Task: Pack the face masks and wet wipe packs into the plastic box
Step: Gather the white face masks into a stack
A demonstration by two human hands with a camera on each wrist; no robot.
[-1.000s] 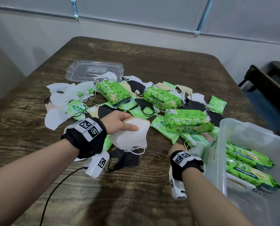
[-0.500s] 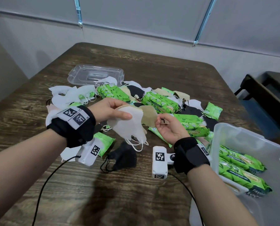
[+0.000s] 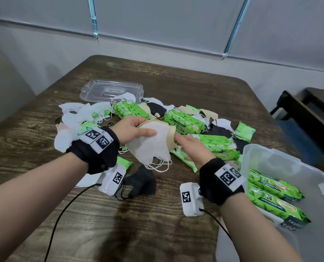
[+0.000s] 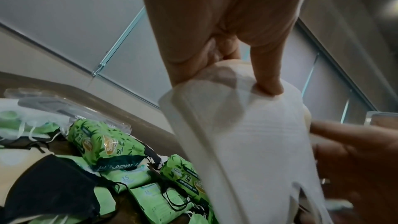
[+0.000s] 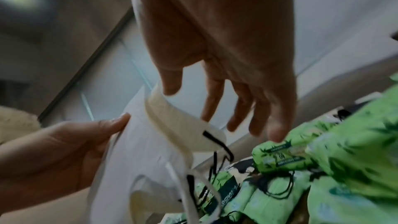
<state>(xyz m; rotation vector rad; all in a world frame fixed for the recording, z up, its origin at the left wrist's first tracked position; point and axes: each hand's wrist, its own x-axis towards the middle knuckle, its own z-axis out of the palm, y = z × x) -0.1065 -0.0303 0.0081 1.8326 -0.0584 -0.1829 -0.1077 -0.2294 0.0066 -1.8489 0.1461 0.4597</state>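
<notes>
Two masks sit stacked in my left hand (image 3: 132,127) in the head view: a white mask (image 3: 149,146) in front and a beige mask (image 3: 170,136) behind it, pinched between thumb and fingers above the table (image 3: 34,214). My right hand (image 3: 193,150) hovers just beside the beige mask, fingers loosely spread, holding nothing. Beyond the fingers lies the heap of green wet wipe packs (image 3: 183,121) and loose masks; a black mask (image 3: 141,183) rests below my left wrist. The plastic box (image 3: 266,157), to the right of my right hand, already holds several wipe packs, and its clear lid (image 3: 112,90) lies past the heap.

From the left wrist, my thumb and fingers (image 4: 267,74) clamp the top edge of the white mask (image 4: 247,142), which hangs down in front of the lens. The beige layer shows faintly behind it.

From the right wrist, my right-hand fingers (image 5: 237,108) are spread and empty, near the beige mask's (image 5: 172,118) edge without gripping it. Ear loops dangle under the stack.

To do this step well, I judge I should square the two masks' edges together, keep the pinch firm on both layers, and tuck the hanging loops so they do not snag on the heap on the way to the box.
</notes>
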